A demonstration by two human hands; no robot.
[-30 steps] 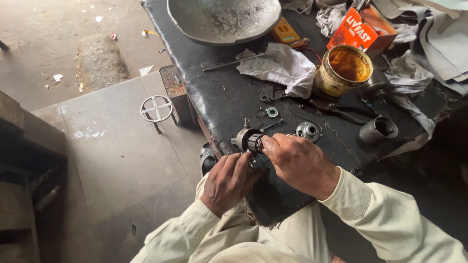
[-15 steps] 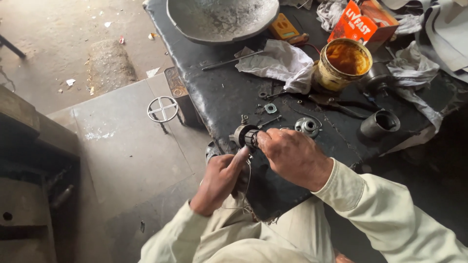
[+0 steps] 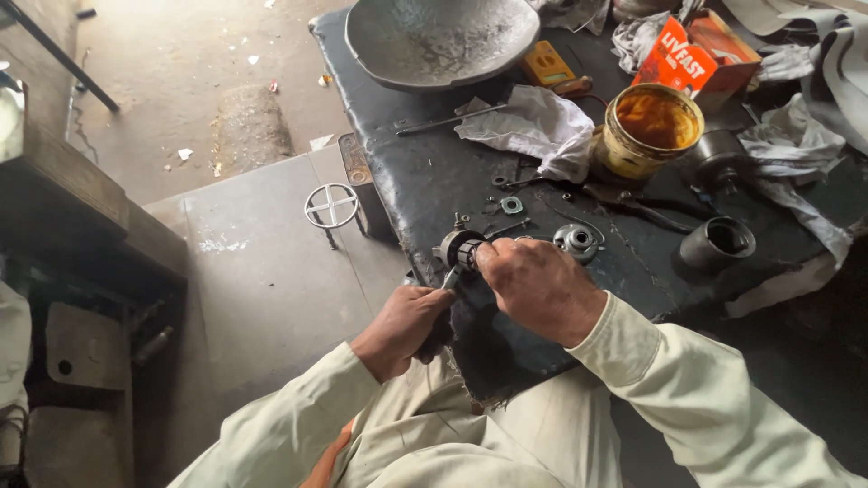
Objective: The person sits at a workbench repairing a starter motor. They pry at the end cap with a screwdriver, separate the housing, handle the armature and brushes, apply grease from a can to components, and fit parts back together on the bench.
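My right hand (image 3: 536, 287) is closed around a small round metal part (image 3: 458, 248), a cylindrical piece with a dark end, held at the near edge of the black workbench (image 3: 434, 181). My left hand (image 3: 404, 327) sits just below and left of it, gripping a thin tool (image 3: 449, 277) whose tip points up at the part. Most of the tool is hidden in the fist. Both sleeves are pale cream.
On the bench lie a round metal cap (image 3: 577, 240), a black cylinder (image 3: 716, 244), a tin of orange grease (image 3: 653, 128), crumpled rags (image 3: 533, 126), a large metal bowl (image 3: 440, 38), pliers (image 3: 633, 206) and small washers (image 3: 511, 205). A wire ring stand (image 3: 331, 206) stands on the concrete floor to the left.
My left hand has dropped lower and away from the metal part, keeping only the tool tip near it. My right hand stays on the part.
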